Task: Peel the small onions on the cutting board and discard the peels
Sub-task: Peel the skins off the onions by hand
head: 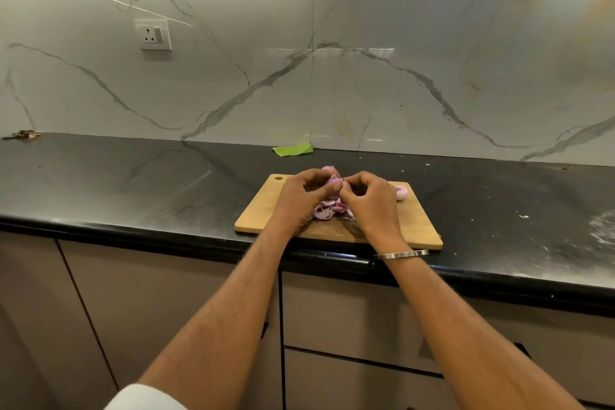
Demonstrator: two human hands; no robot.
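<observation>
A wooden cutting board [412,223] lies near the front edge of the black counter. Above its middle, my left hand [301,198] holds a small pink onion [333,180] with curled fingers. My right hand [371,200] meets it from the right, its fingertips pinching at the onion's skin. A pile of purple peels [329,210] lies on the board just beneath both hands. Another small onion [401,192] rests on the board to the right, partly hidden by my right hand. A further pink onion [327,169] peeks out behind my fingers.
A green scrap [293,150] lies at the foot of the marble backsplash behind the board. Brown debris [21,135] sits at the far left of the counter [133,183]. White specks and a dusty smear [602,230] mark its right side. A wall socket [153,34] hangs upper left.
</observation>
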